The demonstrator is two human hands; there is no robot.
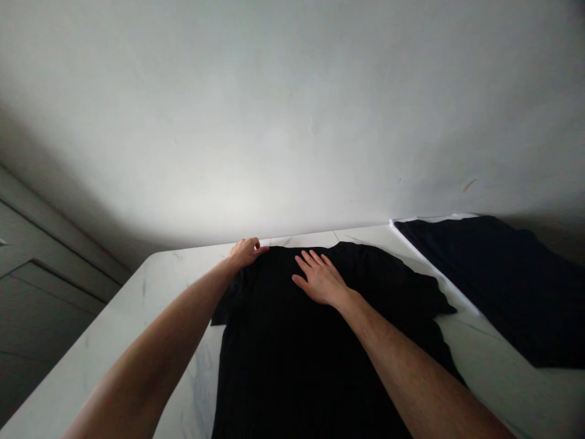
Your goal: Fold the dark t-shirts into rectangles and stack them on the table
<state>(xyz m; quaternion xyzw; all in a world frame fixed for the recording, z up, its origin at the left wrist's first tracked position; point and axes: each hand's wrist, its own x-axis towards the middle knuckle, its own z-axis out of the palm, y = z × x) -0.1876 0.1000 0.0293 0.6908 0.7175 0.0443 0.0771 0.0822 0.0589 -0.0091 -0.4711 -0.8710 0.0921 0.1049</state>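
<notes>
A black T-shirt (292,353) lies spread on the marbled table, its collar end toward the wall and its lower part running out of the bottom of the view. At the shirt's upper left shoulder, my left hand (247,251) is closed, pinching the fabric edge between thumb and fingers. My right hand (321,277) rests flat on the upper chest of the shirt just below the neckline, fingers spread. The right sleeve fans out past my right forearm; the left sleeve is partly hidden behind my left forearm.
The white marbled table (159,286) meets a pale wall (283,122) at its far side. Dark folded cloth (493,280) with a white layer or edge beneath lies at the right. A grey panelled door or cabinet (46,305) stands beyond the table's left edge.
</notes>
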